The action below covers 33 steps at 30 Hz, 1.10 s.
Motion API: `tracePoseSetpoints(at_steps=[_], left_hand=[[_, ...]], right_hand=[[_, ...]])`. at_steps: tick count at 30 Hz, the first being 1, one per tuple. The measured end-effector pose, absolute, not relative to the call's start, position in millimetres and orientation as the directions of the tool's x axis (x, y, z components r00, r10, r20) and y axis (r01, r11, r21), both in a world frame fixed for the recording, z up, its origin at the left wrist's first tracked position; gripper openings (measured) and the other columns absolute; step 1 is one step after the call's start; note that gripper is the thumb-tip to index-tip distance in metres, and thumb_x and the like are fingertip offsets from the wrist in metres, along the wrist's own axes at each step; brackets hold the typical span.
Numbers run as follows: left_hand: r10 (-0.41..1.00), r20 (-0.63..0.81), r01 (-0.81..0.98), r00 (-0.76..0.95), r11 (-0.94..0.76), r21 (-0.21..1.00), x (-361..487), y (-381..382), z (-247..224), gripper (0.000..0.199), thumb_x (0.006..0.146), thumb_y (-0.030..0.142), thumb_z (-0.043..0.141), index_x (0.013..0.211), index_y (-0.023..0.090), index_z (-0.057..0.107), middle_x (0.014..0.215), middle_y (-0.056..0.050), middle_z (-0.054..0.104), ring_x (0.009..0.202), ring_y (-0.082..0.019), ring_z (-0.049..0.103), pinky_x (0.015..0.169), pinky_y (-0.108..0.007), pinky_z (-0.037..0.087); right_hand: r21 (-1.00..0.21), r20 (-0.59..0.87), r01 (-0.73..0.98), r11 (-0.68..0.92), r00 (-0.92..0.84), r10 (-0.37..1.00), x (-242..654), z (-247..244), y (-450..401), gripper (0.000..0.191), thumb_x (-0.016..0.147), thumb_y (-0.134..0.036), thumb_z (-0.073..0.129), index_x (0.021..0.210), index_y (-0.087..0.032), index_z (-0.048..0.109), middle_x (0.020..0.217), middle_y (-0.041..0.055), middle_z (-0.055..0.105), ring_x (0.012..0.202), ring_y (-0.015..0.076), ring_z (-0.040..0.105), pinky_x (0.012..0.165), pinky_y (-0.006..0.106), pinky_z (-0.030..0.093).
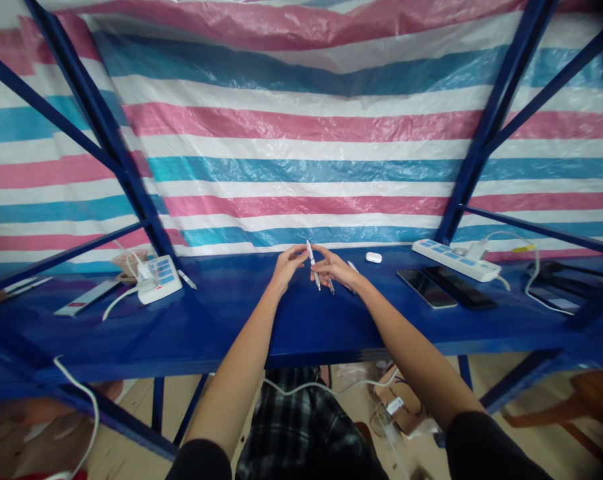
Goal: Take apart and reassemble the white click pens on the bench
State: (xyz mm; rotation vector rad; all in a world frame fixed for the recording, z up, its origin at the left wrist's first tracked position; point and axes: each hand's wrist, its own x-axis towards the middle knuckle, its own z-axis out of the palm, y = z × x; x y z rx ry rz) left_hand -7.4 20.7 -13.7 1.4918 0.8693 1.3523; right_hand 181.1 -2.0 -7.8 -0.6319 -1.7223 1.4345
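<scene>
A slim white pen [310, 253] is held upright at a slant above the blue table, its tip pointing down toward me. My right hand [335, 268] pinches it between thumb and fingers. From the other side, my left hand [286, 268] has its curled fingers at the pen's upper part, closed on it as far as I can see. A second pen-like thing [332, 288] shows just below my right fingers; whether the hand touches it I cannot tell. Behind my right wrist lies another white pen [352, 266], partly hidden.
A small white case [374, 257] lies at the back of the blue table [221, 320]. Two dark phones [427, 288] and a white power strip [456, 260] are on the right. Leftward sit another power strip [160, 280] and a white pen-like stick [186, 279]. Blue posts frame both sides.
</scene>
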Motion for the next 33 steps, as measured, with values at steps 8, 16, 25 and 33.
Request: tracePoseSetpoints(at_steps=[8,16,25,33], left_hand=[[0.935,0.27,0.036,0.229,-0.286,0.958,-6,22,-18,0.051,0.082,0.051,0.074,0.12,0.017,0.075,0.112,-0.012,0.076,0.096,-0.023,0.069,0.08,-0.032,0.053],[0.953,0.255,0.066,0.161,-0.268,0.961,-9,27,-21,0.044,0.086,0.05,0.069,0.115,0.018,0.077,0.1,-0.01,0.076,0.082,-0.016,0.067,0.071,-0.026,0.052],[0.954,0.255,0.028,0.16,-0.263,0.964,-7,22,-16,0.052,0.086,0.055,0.069,0.12,0.017,0.073,0.098,-0.01,0.075,0.078,-0.015,0.067,0.066,-0.024,0.052],[0.955,0.24,-0.027,0.175,-0.239,0.971,3,17,-19,0.068,0.073,0.047,0.084,0.132,0.017,0.064,0.089,-0.007,0.075,0.069,-0.015,0.066,0.063,-0.025,0.051]], right_hand=[[-0.95,0.298,-0.06,0.306,-0.464,0.834,182,-2,-6,0.086,0.091,-0.044,0.068,0.16,-0.025,0.022,0.071,-0.002,0.071,0.042,0.0137,0.061,0.039,0.021,0.047],[-0.935,0.336,-0.034,0.352,-0.397,0.854,181,2,-9,0.081,0.086,-0.051,0.071,0.152,-0.024,0.033,0.068,-0.0038,0.07,0.04,0.0115,0.056,0.039,0.02,0.044],[-0.911,0.359,0.081,0.405,-0.331,0.873,183,-7,0,0.096,0.089,-0.045,0.07,0.164,-0.025,0.014,0.064,-0.0071,0.065,0.038,0.0099,0.052,0.037,0.019,0.04],[-0.904,0.271,0.205,0.376,-0.405,0.873,180,-13,-2,0.092,0.086,-0.038,0.075,0.161,-0.022,0.025,0.062,-0.0075,0.063,0.039,0.0114,0.054,0.036,0.019,0.042]])
